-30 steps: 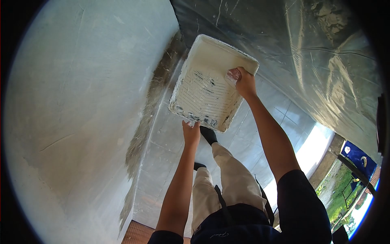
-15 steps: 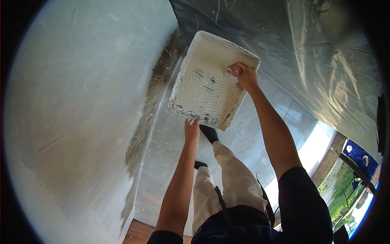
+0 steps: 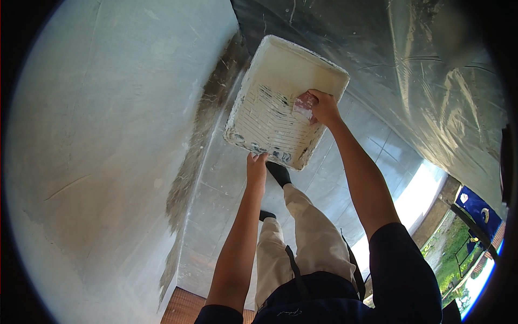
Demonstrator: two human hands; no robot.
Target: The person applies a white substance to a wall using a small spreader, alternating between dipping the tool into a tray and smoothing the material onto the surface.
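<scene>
A paint tray (image 3: 302, 58), coated in cream-white paint, is held up over the floor, tilted in view. Its ribbed slope faces me, with dark patches between the ridges and along the near edge. My left hand (image 3: 256, 164) grips the tray's near rim. Over the right side of the tray, my right hand (image 3: 325, 108) is closed around a flat reddish-brown piece smeared with white paint (image 3: 304, 105). That piece lies against the ribbed slope; its exact kind is partly hidden by my fingers.
A pale wall (image 3: 118, 135) rises on the left, with a dark unpainted strip (image 3: 202, 124) along its lower edge. Grey tiles (image 3: 216, 216) cover the floor under my feet. Plastic sheeting (image 3: 421, 81) hangs at the upper right. Outdoor greenery (image 3: 450, 267) shows at far right.
My right hand has moved slightly left and down the ribbed slope with the reddish-brown piece. The tray has shifted a little upward in view, my left hand still on its rim.
</scene>
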